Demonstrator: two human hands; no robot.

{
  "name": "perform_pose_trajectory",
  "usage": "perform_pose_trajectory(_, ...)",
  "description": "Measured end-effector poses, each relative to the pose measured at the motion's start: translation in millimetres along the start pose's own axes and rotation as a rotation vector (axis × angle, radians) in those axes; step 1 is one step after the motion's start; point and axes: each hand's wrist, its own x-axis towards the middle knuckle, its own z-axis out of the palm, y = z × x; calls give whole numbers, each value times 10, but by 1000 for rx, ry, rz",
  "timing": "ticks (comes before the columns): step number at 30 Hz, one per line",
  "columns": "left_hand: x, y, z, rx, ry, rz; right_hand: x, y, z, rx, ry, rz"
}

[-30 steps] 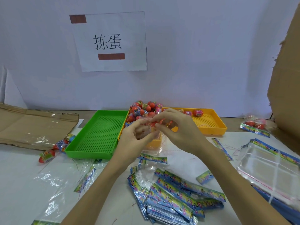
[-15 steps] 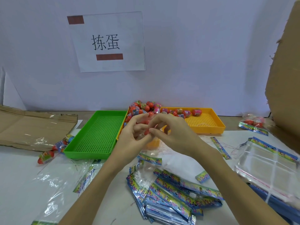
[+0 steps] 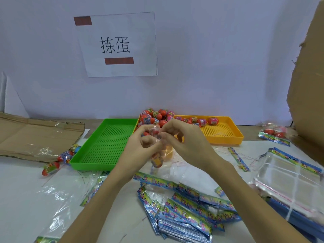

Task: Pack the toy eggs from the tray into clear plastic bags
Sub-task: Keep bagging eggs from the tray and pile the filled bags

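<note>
Now both hands pinching a clear bag (toy egg just below fingers).

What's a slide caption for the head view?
Both hands, left hand and right hand, pinch a clear bag holding a toy egg.

— Where are the hands?
— Mid-table. The left hand and right hand pinch the mouth of a clear bag with a toy egg inside.
— And the trays?
— The yellow tray, eggs heaped at its left end, sits by the table's far edge; the green tray touches it on the left.
</note>
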Motion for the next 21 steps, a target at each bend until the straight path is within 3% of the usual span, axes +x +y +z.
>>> perform_pose_trajectory(4,1,-9,17,-113,-28,-54,-6,27,5,26,77,-20)
perform_pose_trajectory(10,61,15,-73,-100,343,-17,0,89,39,77,313,111)
perform_pose_trajectory(15,80,46,-122,-280,542,-38,-61,224,185,13,114,244)
perform_pose_trajectory(21,79,47,-112,-223,452,-47,-171,342,446,-438,-129,87)
